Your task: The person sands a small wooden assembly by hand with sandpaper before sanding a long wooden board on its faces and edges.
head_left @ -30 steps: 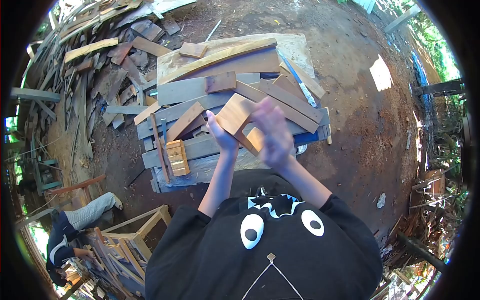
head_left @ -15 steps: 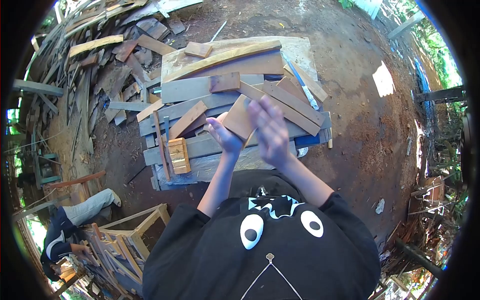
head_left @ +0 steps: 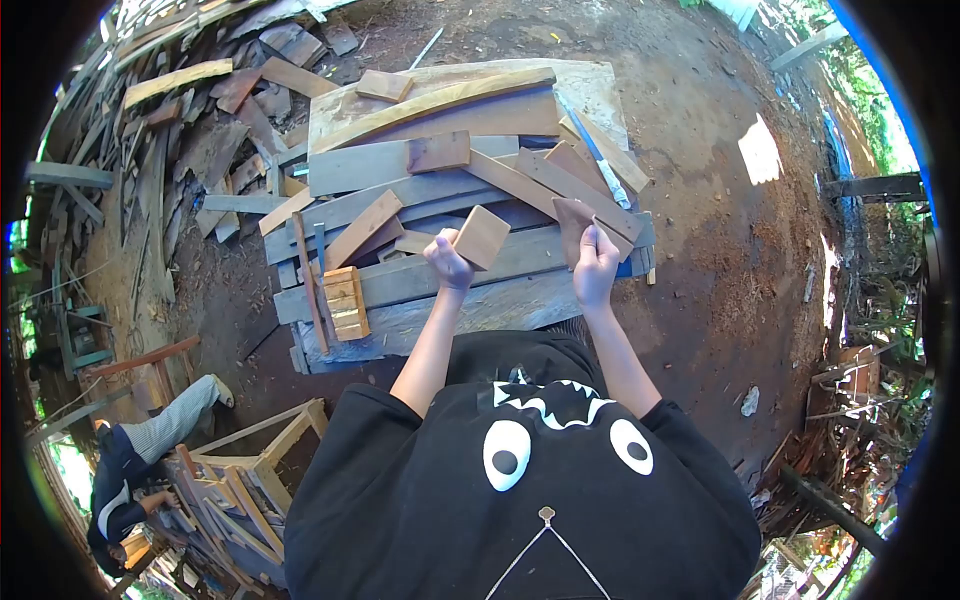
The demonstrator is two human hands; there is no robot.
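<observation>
My left hand (head_left: 450,262) is closed around the lower left edge of a flat wooden block (head_left: 483,237), holding it tilted above the planks. To its right, my right hand (head_left: 595,268) pinches a thin brown sheet that looks like sandpaper (head_left: 571,228). The sheet is held apart from the block. Beneath both hands lies a low table of grey planks (head_left: 410,282). A stack of small light wooden pieces (head_left: 346,304) sits left of my left hand, near a short brown board (head_left: 364,230).
A dark wooden block (head_left: 438,152) and a long pale plank (head_left: 430,108) lie farther back on the table. A blue strip with a white end (head_left: 598,160) lies at right. Scrap wood (head_left: 190,165) is heaped at left. Another person (head_left: 150,450) bends over a wooden frame (head_left: 255,450).
My right hand has moved off the block to the right and now shows the brown sheet. My left hand has shifted slightly, still holding the block. The view has moved a little.
</observation>
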